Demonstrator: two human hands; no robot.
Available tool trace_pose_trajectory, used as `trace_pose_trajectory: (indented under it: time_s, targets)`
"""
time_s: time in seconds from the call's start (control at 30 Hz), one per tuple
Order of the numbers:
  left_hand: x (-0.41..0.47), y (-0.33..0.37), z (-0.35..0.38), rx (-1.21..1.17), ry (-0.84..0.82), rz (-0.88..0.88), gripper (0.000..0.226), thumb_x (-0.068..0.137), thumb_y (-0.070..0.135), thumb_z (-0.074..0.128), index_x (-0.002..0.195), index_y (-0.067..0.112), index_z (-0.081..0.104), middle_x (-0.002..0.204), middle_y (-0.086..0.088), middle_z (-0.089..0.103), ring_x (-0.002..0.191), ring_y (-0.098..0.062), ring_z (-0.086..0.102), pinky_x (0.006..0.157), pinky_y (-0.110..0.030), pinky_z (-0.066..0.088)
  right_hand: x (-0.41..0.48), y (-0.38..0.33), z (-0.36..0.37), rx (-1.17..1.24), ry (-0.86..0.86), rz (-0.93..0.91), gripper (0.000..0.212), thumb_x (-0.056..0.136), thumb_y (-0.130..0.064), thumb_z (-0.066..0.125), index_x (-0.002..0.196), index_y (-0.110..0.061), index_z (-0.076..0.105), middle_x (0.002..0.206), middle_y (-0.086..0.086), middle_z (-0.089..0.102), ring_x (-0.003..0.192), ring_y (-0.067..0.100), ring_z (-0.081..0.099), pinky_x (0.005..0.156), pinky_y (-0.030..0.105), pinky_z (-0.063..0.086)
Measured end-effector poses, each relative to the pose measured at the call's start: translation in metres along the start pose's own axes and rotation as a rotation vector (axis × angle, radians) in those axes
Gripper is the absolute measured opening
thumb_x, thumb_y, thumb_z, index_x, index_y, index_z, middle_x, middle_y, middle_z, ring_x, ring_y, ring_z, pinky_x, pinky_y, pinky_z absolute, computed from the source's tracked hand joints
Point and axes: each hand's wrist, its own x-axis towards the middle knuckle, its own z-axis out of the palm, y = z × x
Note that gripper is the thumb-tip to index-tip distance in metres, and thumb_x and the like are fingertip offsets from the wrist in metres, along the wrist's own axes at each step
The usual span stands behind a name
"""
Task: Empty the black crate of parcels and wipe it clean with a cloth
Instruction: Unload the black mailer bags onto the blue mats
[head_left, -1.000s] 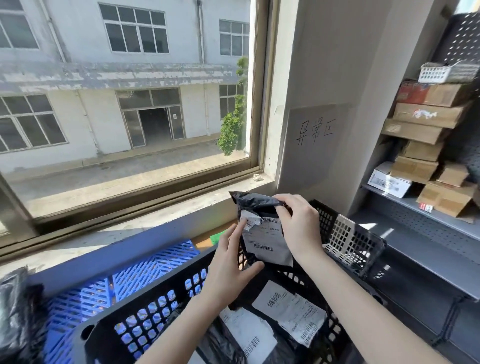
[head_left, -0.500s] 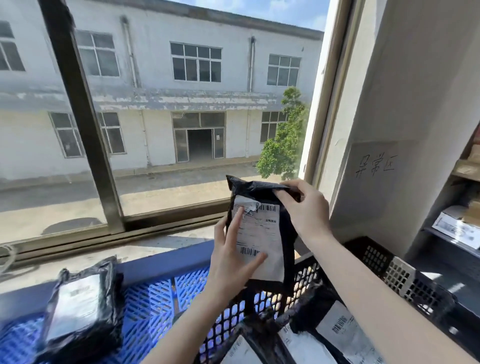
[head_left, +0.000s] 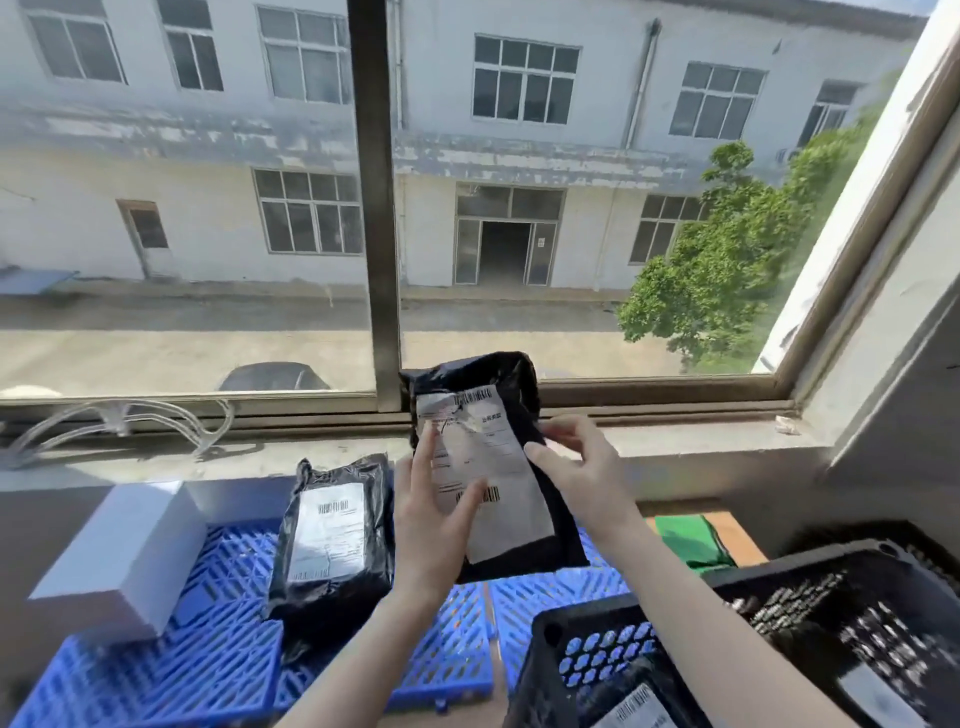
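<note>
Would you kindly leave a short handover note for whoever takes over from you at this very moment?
Left hand: holds the black parcel at its lower left, thumb on the label.
Right hand: pinches that parcel's right edge, raised above the blue grid pallet.
Out so far: a second black parcel and a white box lie on the pallet.
Left to do: the black crate, lower right, has at least one labelled parcel inside. Set this one down, empty the crate, then wipe it. A green item beyond the crate may be the cloth.
</note>
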Motion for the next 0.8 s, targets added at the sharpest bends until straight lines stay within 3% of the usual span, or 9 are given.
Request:
trace_pose_trajectory:
  time_s: [0.1,0.2,0.27,0.37,0.47,0.57,0.7,0.8]
  targets:
    - [0.008,-0.032,-0.027,0.040,0.029,-0.074,0.080,0.084,0.022,0.074,0.148,0.035,0.028,0.132,0.004,0.044,0.107,0.018,0.038,0.090,0.007,0.022,-0.001,0.025,0.042,-0.084,-0.151,-0.012,0.038,0.074,-0.023,0.071,0.108,-0.035,0.061,0.113,-0.013,0.063,0.108,-0.005,0.056,0.095,0.019,0.043]
    - [0.016,-0.061,-0.056,0.109,0.044,-0.128,0.077,0.085,0.022,0.073,0.150,0.025,0.033,0.132,0.003,0.045,0.109,0.014,0.036,0.086,0.009,0.021,-0.002,0.040,0.087,-0.174,-0.290,-0.021,0.062,0.077,-0.012,0.070,0.129,-0.038,0.050,0.131,-0.009,0.050,0.119,-0.004,0.044,0.103,0.007,0.028]
    - [0.021,-0.079,-0.077,0.144,0.046,-0.154,0.075,0.084,0.022,0.074,0.149,0.024,0.036,0.132,0.007,0.044,0.117,0.006,0.036,0.090,0.007,0.020,-0.004,0.050,0.117,-0.243,-0.331,-0.022,0.070,0.076,-0.009,0.070,0.138,-0.032,0.046,0.137,-0.006,0.038,0.126,-0.001,0.035,0.099,-0.003,0.017]
    - [0.025,-0.102,-0.106,0.169,0.046,-0.209,0.069,0.084,0.024,0.074,0.144,0.029,0.039,0.129,0.011,0.044,0.124,-0.001,0.040,0.100,-0.008,0.026,-0.009,0.061,0.156,-0.278,-0.340,0.040,0.076,0.076,-0.003,0.067,0.143,-0.030,0.041,0.130,-0.001,0.038,0.120,0.004,0.040,0.089,-0.007,0.020]
    - [0.020,-0.125,-0.129,0.209,0.032,-0.237,0.069,0.082,0.024,0.077,0.141,0.026,0.042,0.130,0.012,0.043,0.119,0.008,0.036,0.098,0.000,0.022,-0.019,0.076,0.187,-0.274,-0.360,0.104,0.077,0.078,-0.001,0.064,0.145,-0.029,0.036,0.123,-0.004,0.045,0.116,0.009,0.048,0.092,0.005,0.031]
    - [0.013,-0.146,-0.144,0.237,-0.004,-0.275,0.068,0.081,0.020,0.077,0.139,0.025,0.042,0.129,0.012,0.042,0.111,0.022,0.033,0.092,0.007,0.021,-0.023,0.091,0.208,-0.240,-0.380,0.183,0.072,0.083,-0.003,0.060,0.145,-0.030,0.035,0.132,-0.009,0.047,0.120,0.006,0.047,0.100,0.017,0.035]
    - [0.002,-0.176,-0.155,0.253,-0.054,-0.343,0.062,0.082,0.017,0.074,0.136,0.027,0.045,0.129,0.012,0.047,0.116,0.006,0.040,0.099,-0.013,0.028,-0.027,0.115,0.232,-0.261,-0.431,0.229,0.065,0.086,-0.005,0.055,0.146,-0.025,0.037,0.146,-0.008,0.042,0.131,0.007,0.040,0.108,0.021,0.033]
    - [-0.004,-0.192,-0.160,0.280,-0.105,-0.374,0.060,0.085,0.017,0.071,0.138,0.027,0.045,0.133,0.015,0.047,0.122,0.001,0.039,0.102,-0.018,0.029,-0.031,0.128,0.248,-0.299,-0.475,0.250,0.064,0.087,-0.008,0.055,0.146,-0.025,0.037,0.148,-0.007,0.041,0.133,0.009,0.039,0.110,0.025,0.032]
